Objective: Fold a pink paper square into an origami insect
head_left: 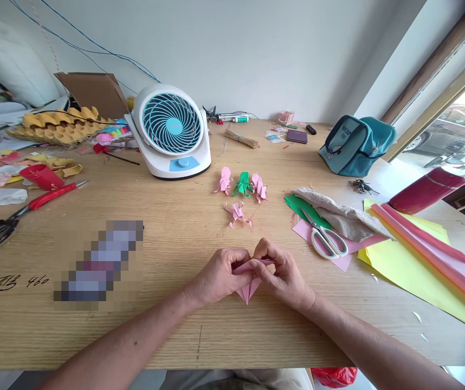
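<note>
Between both hands is a folded piece of pink paper (247, 292), its pointed tip facing me just above the wooden table. My left hand (220, 273) pinches its left side with thumb and fingers. On the right side, my right hand (283, 273) grips the paper's upper edge, thumb on top. Fingers cover part of the folds. Beyond my hands stand several folded paper figures: a pink one (225, 180), a green one (243, 184), another pink one at their right (259, 187), and a spread-limbed pink one (238, 213) closest to my hands.
White-handled scissors (329, 241) lie right on pink and green paper beside a grey cloth (338, 212). Yellow sheets (403, 276) and a red bottle (430, 189) are farther right. A fan (171, 130) stands behind; red-black shears (25, 214) lie left. A blurred object (100, 262) is near my left arm.
</note>
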The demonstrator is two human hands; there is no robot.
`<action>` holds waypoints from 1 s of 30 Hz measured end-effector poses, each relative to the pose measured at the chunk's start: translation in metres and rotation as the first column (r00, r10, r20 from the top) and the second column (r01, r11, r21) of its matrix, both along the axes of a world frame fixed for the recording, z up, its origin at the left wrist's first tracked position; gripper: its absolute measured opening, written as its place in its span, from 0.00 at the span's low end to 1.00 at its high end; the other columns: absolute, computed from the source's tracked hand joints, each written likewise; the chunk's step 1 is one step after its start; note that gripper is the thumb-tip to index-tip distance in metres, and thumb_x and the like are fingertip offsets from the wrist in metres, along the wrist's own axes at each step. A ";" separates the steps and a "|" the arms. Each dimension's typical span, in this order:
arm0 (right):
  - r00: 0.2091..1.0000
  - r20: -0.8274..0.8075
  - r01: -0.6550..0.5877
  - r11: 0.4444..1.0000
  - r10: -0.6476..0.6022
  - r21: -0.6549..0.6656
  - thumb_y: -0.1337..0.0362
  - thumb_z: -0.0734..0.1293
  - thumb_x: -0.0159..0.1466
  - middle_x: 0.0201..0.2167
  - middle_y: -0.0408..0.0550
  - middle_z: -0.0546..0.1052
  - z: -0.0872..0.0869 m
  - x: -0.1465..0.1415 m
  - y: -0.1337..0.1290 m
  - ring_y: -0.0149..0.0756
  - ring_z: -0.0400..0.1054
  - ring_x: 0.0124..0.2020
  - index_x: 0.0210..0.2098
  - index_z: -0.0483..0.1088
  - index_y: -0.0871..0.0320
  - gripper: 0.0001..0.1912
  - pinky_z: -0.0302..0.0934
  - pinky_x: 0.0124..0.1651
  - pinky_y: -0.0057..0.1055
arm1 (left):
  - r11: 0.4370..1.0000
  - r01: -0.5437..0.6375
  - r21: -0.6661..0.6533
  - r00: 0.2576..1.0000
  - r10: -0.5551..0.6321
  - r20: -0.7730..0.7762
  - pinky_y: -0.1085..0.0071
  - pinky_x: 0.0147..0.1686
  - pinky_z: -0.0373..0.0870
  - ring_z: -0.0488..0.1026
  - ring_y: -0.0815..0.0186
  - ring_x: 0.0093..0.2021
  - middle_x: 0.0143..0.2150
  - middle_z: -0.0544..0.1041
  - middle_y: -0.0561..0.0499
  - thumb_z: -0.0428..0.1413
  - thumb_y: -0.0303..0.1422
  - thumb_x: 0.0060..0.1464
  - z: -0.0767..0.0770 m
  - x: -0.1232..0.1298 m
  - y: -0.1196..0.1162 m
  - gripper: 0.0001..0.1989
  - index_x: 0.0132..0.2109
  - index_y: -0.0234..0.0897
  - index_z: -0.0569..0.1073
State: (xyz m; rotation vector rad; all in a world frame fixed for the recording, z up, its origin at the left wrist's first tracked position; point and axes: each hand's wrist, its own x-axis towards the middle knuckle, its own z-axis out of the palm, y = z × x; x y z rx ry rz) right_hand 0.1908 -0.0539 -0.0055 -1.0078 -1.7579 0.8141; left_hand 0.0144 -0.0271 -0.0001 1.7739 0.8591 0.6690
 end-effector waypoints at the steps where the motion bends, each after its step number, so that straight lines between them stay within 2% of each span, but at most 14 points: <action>1: 1.000 0.001 -0.001 1.000 0.001 -0.007 0.59 0.65 0.67 0.26 0.42 0.67 0.000 0.000 0.000 0.31 0.61 0.28 0.28 0.63 0.55 0.13 0.56 0.33 0.30 | 1.000 -0.004 -0.001 1.000 0.004 0.006 0.76 0.25 0.55 0.58 0.72 0.27 0.23 0.61 0.56 0.60 0.43 0.55 0.000 0.000 0.000 0.19 0.26 0.33 0.68; 9: 1.000 -0.016 -0.026 0.999 0.026 -0.035 0.58 0.67 0.66 0.26 0.41 0.67 -0.003 0.000 0.002 0.31 0.61 0.28 0.28 0.63 0.55 0.13 0.56 0.33 0.29 | 0.999 -0.041 0.030 0.999 0.042 -0.034 0.76 0.24 0.51 0.55 0.73 0.25 0.22 0.57 0.58 0.59 0.42 0.55 -0.004 -0.001 0.000 0.21 0.23 0.34 0.62; 21: 0.998 -0.043 -0.049 0.995 0.045 -0.083 0.54 0.66 0.66 0.25 0.41 0.65 -0.002 0.001 0.000 0.30 0.59 0.27 0.26 0.61 0.56 0.18 0.55 0.32 0.28 | 0.997 0.003 0.077 0.999 0.000 -0.037 0.76 0.26 0.55 0.58 0.73 0.26 0.23 0.61 0.57 0.58 0.41 0.57 0.002 -0.001 -0.001 0.20 0.23 0.34 0.63; 30: 0.996 -0.074 -0.054 0.996 0.049 -0.066 0.58 0.69 0.65 0.22 0.39 0.64 -0.007 0.001 0.002 0.26 0.57 0.24 0.24 0.61 0.57 0.18 0.51 0.29 0.25 | 0.995 0.090 0.030 0.995 -0.092 0.040 0.77 0.29 0.63 0.66 0.70 0.28 0.26 0.69 0.53 0.59 0.40 0.57 0.001 0.000 -0.002 0.16 0.29 0.31 0.73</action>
